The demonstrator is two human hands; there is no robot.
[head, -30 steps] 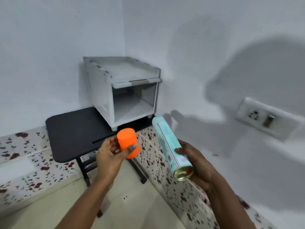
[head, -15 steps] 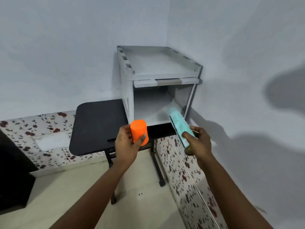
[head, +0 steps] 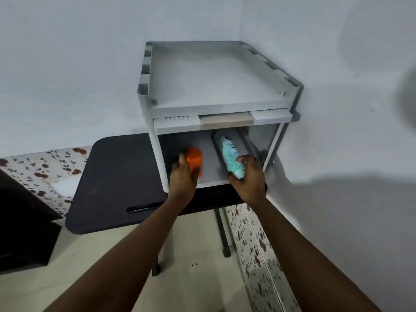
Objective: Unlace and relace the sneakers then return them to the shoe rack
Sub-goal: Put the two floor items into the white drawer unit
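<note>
— At frame centre, what do my hands hold?
— My left hand (head: pixel 183 176) grips the orange cap (head: pixel 195 159), my right hand (head: pixel 247 176) the teal can (head: pixel 229 154), both inside the shoe rack (head: pixel 216 86) on the counter (head: pixel 117 176).

One view only — the camera on my head, wide-angle, looking forward and steeply down along my forearms. It faces the room corner, close above the grey shoe rack (head: pixel 216 86) on the black table (head: pixel 117 176). Floor near the bottom edge — walls far, curving outward.
</note>
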